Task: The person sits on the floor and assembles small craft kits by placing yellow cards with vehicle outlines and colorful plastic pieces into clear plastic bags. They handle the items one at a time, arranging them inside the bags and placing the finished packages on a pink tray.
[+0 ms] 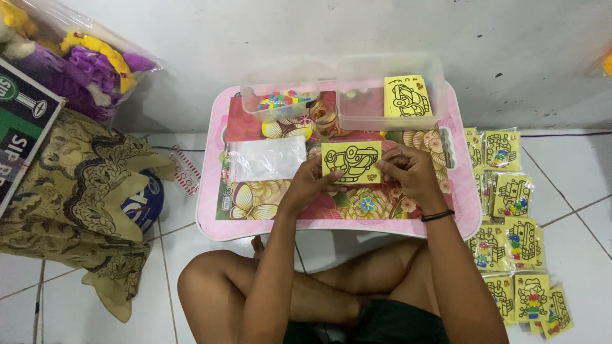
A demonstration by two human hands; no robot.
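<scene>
Left hand and right hand both closed on one yellow card, pinching its short edges, thumbs on the face, other fingers hidden behind. Card held flat just above the surface, near the middle. Card is stiff, rectangular, with a black line drawing; subject hard to make out.

Black band on right wrist.

Left of the card: a clear plastic sleeve, glossy, lying flat on the surface.

Far edge: two clear plastic tubs. Left tub holds small multicoloured bits, too small to identify. Right tub holds another yellow card, leaning. A small glass between them, contents unclear.

Surface is a low pink tray-table, floral print, rounded corners.

Floor, off the right edge: packets of yellow cards in clear wrap, overlapping, lowest ones cut off. Off the left edge: patterned cloth, draped; plush toys in a bag, partly cut off.
</scene>
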